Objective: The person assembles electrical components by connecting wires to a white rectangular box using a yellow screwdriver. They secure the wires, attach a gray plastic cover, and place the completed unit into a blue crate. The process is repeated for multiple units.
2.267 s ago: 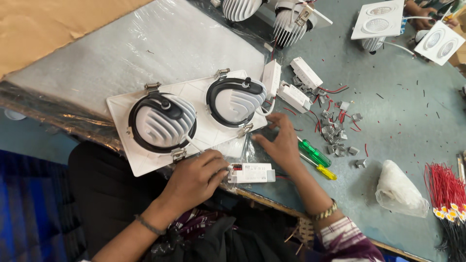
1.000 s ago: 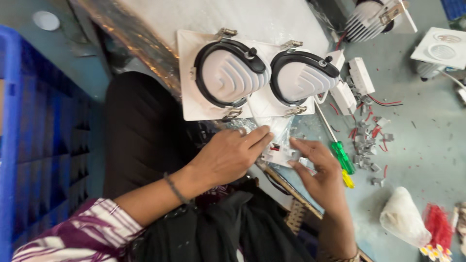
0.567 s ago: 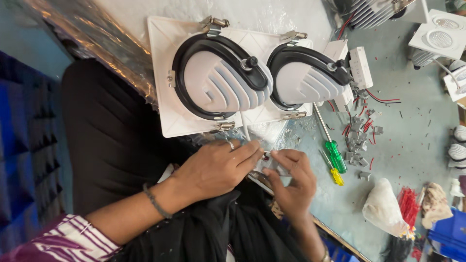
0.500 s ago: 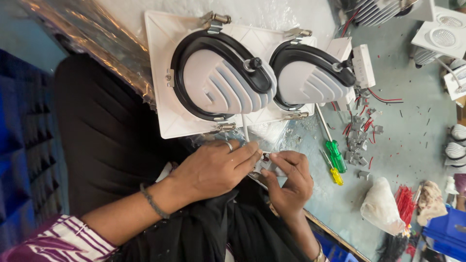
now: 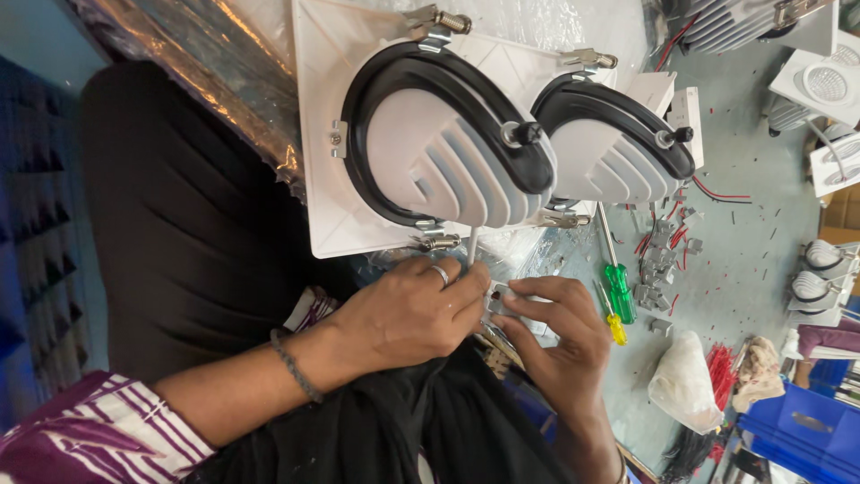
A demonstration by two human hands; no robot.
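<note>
Head view, looking down at a workbench (image 5: 761, 260). A twin downlight fitting (image 5: 466, 143), white with two finned housings ringed in black, is seen lying at the far middle of the scene, its white mounting plate resting partly on crinkled clear plastic wrap (image 5: 224, 72). At the near edge of the plate, a small white part (image 5: 498, 298) is pinched between both hands, just beside a spring clip (image 5: 439, 240) of the fitting.

The left hand (image 5: 408, 314), ringed and braceleted, is curled narrowly, its fingertips closed over the part and over a thin metal shaft (image 5: 471, 246) rising toward the plate. The right hand (image 5: 555, 336) is likewise closed narrowly on the part from the right side. What the part is cannot be told, since it is largely hidden by the fingers.

To the right, a green-handled screwdriver (image 5: 618, 287) and a yellow-handled screwdriver (image 5: 614, 324) are laid near scattered metal clips and red wire offcuts (image 5: 663, 260). A white cloth bundle (image 5: 685, 381) lies nearer, and more downlights (image 5: 824, 85) stand at the far right.

Risks, as judged: the small part could slip from so tight a two-handed pinch and be lost in the lap or among the offcuts; the thin shaft could skid and nick a fingertip; the fitting, resting on slippery plastic, could shift if pushed.
</note>
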